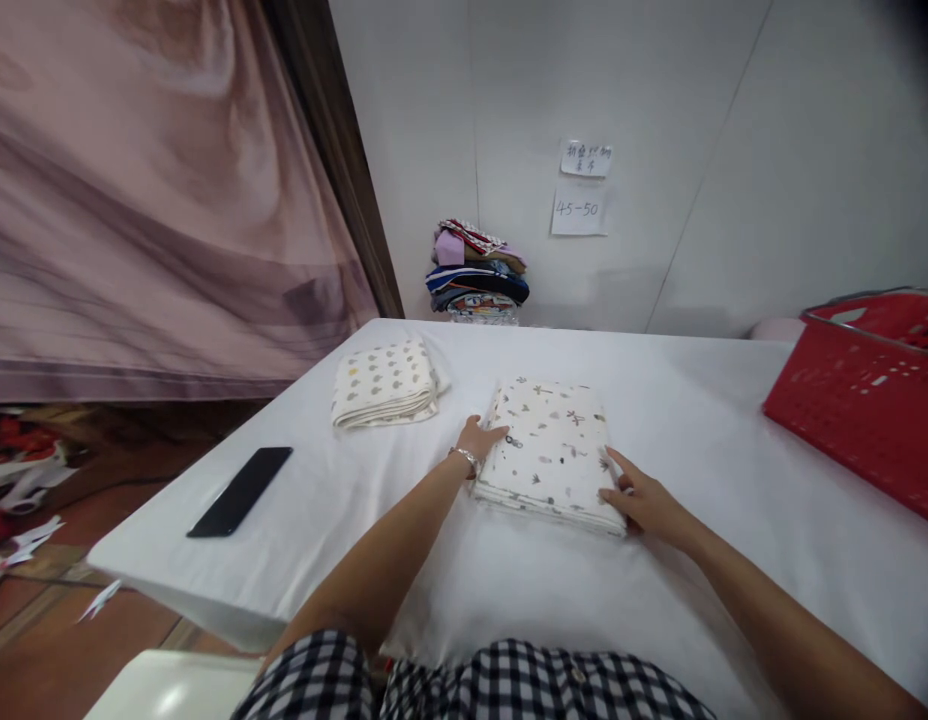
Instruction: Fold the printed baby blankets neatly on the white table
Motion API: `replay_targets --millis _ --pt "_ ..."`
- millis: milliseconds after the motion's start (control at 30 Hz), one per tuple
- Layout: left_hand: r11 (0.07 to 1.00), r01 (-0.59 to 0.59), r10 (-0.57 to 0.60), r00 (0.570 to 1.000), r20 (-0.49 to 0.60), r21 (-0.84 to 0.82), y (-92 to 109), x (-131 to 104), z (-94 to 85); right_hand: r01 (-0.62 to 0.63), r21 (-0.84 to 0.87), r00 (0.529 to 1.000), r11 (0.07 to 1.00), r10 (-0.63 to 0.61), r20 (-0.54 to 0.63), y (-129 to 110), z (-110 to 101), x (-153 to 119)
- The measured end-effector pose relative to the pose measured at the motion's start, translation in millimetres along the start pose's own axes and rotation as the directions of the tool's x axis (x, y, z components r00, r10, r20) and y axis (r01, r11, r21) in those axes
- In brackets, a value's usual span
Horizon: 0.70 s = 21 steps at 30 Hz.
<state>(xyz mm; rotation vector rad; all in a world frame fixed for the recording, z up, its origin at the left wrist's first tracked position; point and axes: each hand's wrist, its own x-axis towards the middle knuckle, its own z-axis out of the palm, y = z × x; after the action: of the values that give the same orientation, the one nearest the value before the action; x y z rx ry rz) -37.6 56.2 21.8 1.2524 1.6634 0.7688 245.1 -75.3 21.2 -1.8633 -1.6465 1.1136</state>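
Observation:
A folded white cloth (546, 445) with small grey and brown prints lies flat in front of me in the head view. My left hand (480, 442), with a bracelet at the wrist, grips its left edge; one digit rests on top and the other fingers are partly hidden at the side. At the opposite edge, my right hand (642, 502) holds the near right corner, its fingers bent against the side and top. Further left sits a second folded cloth (385, 380) with a repeated grey print, touched by neither hand.
A white-covered table (704, 400) carries everything. On its left lies a flat black object (241, 492). A red basket (861, 390) stands at the right. Behind the table is a stack of folded fabrics (477, 275) by the wall, and a pink curtain (149, 200) hangs at left.

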Motion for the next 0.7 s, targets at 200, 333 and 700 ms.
replay_targets --millis 200,333,700 --pt "0.997 0.025 -0.030 0.998 0.064 0.076 -3 -11 -7.6 0.162 -0.386 0.955 0.908 -0.243 -0.171 -23 -8 15" --pt "0.998 -0.011 0.008 0.999 0.046 0.066 -8 -15 -5.5 0.352 -0.443 0.925 0.824 -0.380 0.028 -44 15 32" --pt "0.992 0.030 -0.031 1.000 -0.004 -0.125 -16 -25 -4.5 0.458 -0.527 0.886 0.716 -0.413 0.210 -63 31 51"
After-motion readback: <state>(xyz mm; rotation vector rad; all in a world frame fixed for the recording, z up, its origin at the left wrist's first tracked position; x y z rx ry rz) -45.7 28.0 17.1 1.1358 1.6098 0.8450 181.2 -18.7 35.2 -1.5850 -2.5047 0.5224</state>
